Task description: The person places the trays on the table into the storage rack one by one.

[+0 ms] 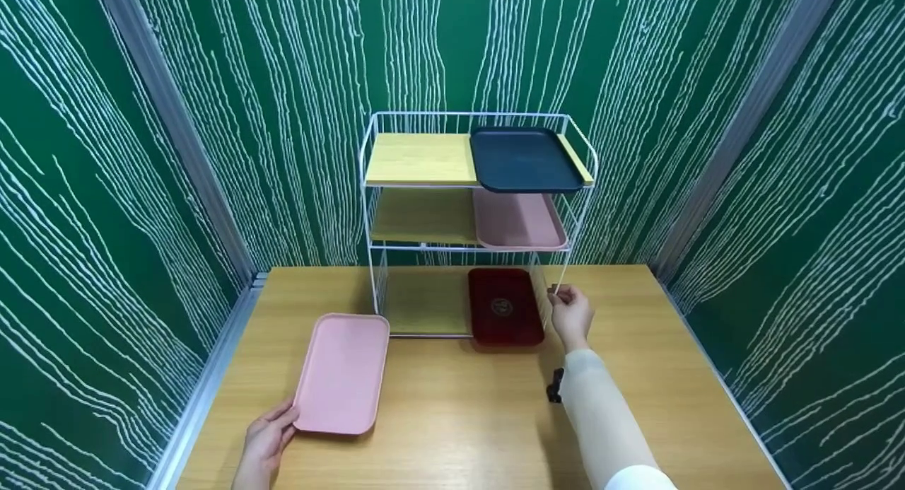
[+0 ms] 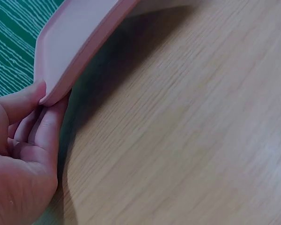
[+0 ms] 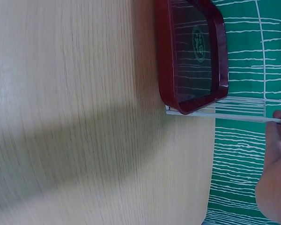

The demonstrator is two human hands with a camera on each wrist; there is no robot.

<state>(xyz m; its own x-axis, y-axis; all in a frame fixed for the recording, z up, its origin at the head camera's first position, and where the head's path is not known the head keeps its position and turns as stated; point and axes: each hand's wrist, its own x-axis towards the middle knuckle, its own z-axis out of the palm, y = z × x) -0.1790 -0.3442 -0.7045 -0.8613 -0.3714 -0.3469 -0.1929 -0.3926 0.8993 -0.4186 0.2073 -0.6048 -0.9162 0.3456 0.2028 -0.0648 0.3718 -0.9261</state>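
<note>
A pink tray [image 1: 343, 372] lies on the wooden table [image 1: 459, 419] at the front left. My left hand [image 1: 267, 435] pinches its near left corner [image 2: 54, 91], thumb on top and fingers beneath, lifting that edge slightly. A white wire rack [image 1: 475, 214] with three wooden shelves stands at the back. My right hand [image 1: 570, 313] grips the rack's front right leg [image 3: 243, 117]. A dark red tray [image 1: 505, 306] sits on the bottom shelf, a pink one [image 1: 518, 220] on the middle and a dark blue one [image 1: 524, 159] on top.
Green walls with white wavy lines close in the table on three sides. The left halves of all three shelves are bare wood. A small black object [image 1: 556, 386] is at my right wrist.
</note>
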